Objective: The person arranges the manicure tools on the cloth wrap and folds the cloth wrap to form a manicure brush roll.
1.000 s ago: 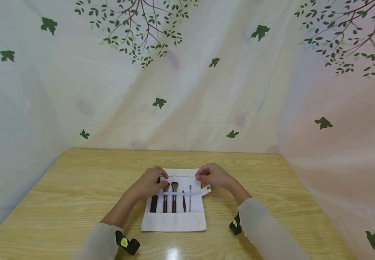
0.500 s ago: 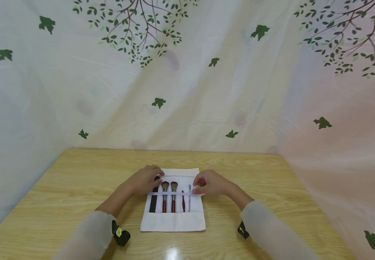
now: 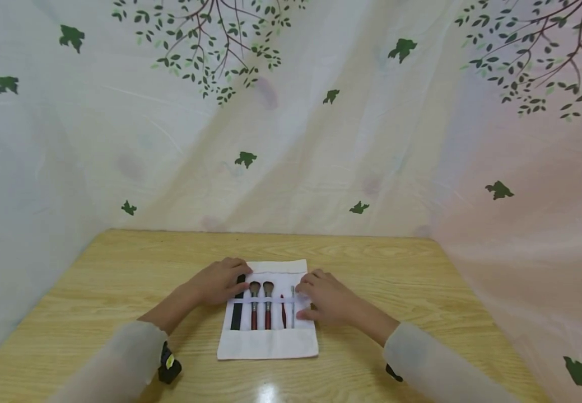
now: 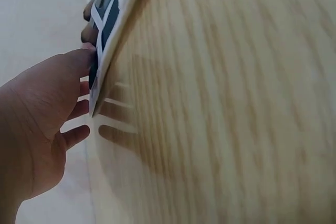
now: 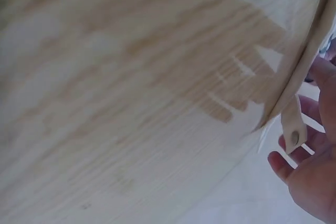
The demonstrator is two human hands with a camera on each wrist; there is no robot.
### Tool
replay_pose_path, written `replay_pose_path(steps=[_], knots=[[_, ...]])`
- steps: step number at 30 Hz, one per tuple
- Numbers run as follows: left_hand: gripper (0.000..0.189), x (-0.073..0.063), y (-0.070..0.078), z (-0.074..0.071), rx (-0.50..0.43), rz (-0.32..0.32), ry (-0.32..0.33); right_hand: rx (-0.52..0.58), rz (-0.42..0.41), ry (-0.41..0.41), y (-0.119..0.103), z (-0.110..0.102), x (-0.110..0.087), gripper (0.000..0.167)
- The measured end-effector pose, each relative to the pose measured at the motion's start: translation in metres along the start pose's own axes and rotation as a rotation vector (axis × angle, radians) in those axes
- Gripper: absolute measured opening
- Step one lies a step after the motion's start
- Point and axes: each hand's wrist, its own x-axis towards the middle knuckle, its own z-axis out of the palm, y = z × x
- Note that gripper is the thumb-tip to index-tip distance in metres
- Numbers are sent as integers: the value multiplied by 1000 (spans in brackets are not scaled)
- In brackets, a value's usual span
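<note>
A white cloth brush roll [image 3: 265,343] lies unrolled on the wooden table. An elastic band across it holds a black flat strip [image 3: 236,317], two makeup brushes [image 3: 268,317] with red handles, a thin red tool [image 3: 284,315] and a slim silver tool [image 3: 293,318]. My left hand [image 3: 220,281] rests at the roll's upper left edge, thumb by the black strip and fingers spread. Over the right edge, my right hand [image 3: 332,298] has loosely bent fingers near the silver tool. The snap strap [image 5: 292,127] sticks out in front of that hand's fingers in the right wrist view.
The wooden table [image 3: 119,302] extends around the roll on all sides. A pale curtain [image 3: 291,184] printed with leaves and birds hangs behind its far edge. Wrist cameras [image 3: 170,365] are strapped at my sleeves.
My left hand has drawn back slightly to the left, uncovering the brush heads. The right hand has slid from the roll's upper right corner down its right edge, covering the strap.
</note>
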Motion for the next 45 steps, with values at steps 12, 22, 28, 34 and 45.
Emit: replay_pose_path(steps=[12, 22, 28, 34, 45], knots=[[50, -21, -9, -1, 81, 43, 3, -188, -198, 124, -37, 13, -17, 34], [55, -38, -7, -4, 99, 42, 7, -219, -298, 123, -37, 16, -27, 35], [55, -51, 3, -2, 121, 1, 42, -199, -306, 106, -28, 14, -29, 31], [54, -65, 25, 2, 132, -70, 107, -355, -297, 62, -11, 8, -28, 33], [55, -71, 49, 4, 96, -122, 99, -257, -232, 15, 2, -3, -25, 38]])
